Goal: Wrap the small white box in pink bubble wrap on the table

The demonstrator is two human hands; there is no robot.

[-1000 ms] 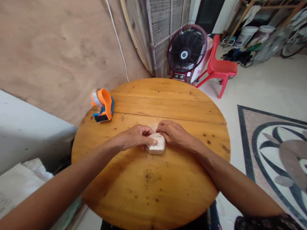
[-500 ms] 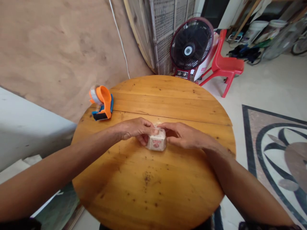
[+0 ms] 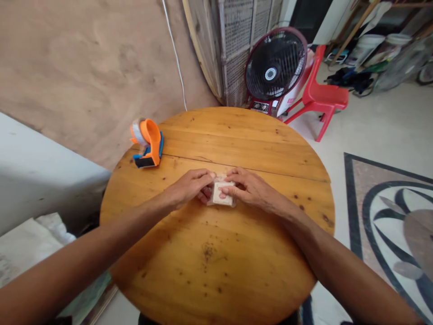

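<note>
A small pale box (image 3: 222,198) in clear plastic wrap, with a reddish print on the face towards me, is at the middle of the round wooden table (image 3: 209,280). My left hand (image 3: 192,186) grips its left side, thumb at the upper left corner and the other fingers curled low beside it. From the right, my right hand (image 3: 248,187) holds the box, its thumb lying across the printed face and its fingers at the far edge. Plastic shows between the two hands behind the box. Some fingertips are hidden.
An orange and blue tape dispenser (image 3: 149,143) with a clear roll stands near the table's left edge. Beyond the table are a fan (image 3: 275,63) and a red plastic chair (image 3: 324,95). Pale sheets (image 3: 29,243) lie below at the left.
The box has been tipped, so a different printed face shows. My right thumb has moved from beside the box onto that face. The view has shifted slightly.
</note>
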